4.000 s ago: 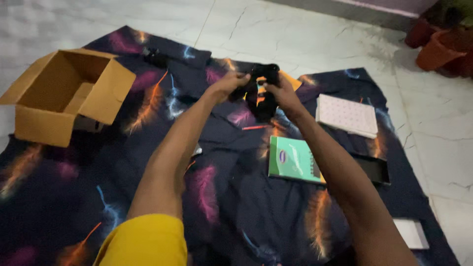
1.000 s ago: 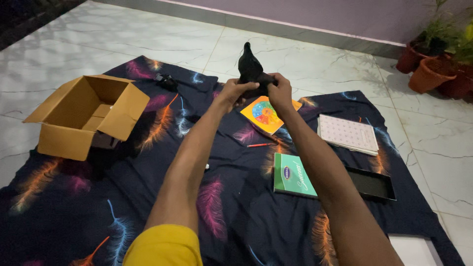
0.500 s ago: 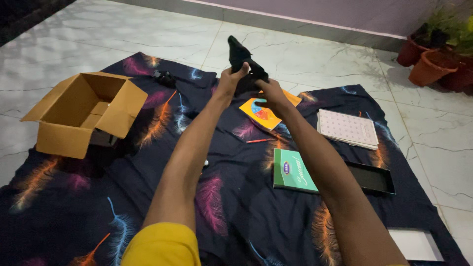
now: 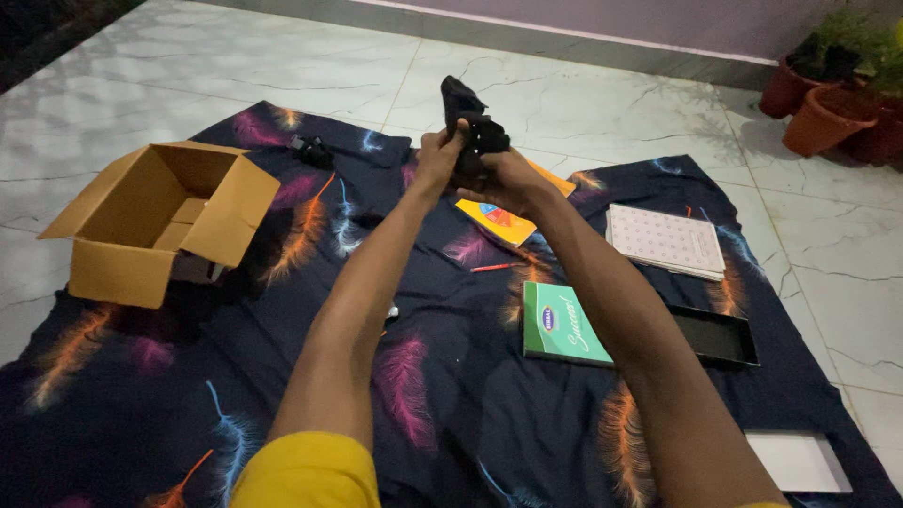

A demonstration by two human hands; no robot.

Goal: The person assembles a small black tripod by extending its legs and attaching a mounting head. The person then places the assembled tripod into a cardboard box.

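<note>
We see a dark feather-print cloth [image 4: 451, 414] spread on the pale tiled floor [image 4: 282, 66], with an open cardboard box [image 4: 155, 221] at its left, flaps up, a small dark object [image 4: 312, 150] near the far edge behind it. Under the raised hands lies a yellow card with a colour wheel [image 4: 497, 219], partly hidden by the right wrist; a red pencil [image 4: 496, 267] sits just beside it. A green notebook [image 4: 562, 325] lies partly under our right forearm, a shallow black tray [image 4: 717, 337] next to it, a white dotted pad [image 4: 666, 240] beyond, a white sheet [image 4: 800, 461] at the cloth's near right corner. Terracotta plant pots [image 4: 828, 118] stand far right. The black cloth item [image 4: 470, 127] is held up above the cloth's far half, bunched, floppy, one end poking upward; details too dark to tell. Left hand [image 4: 439, 155] grips its left side, fingers closed round it; right hand [image 4: 503, 179] clasps it from below, fingers curled on the fabric.
</note>
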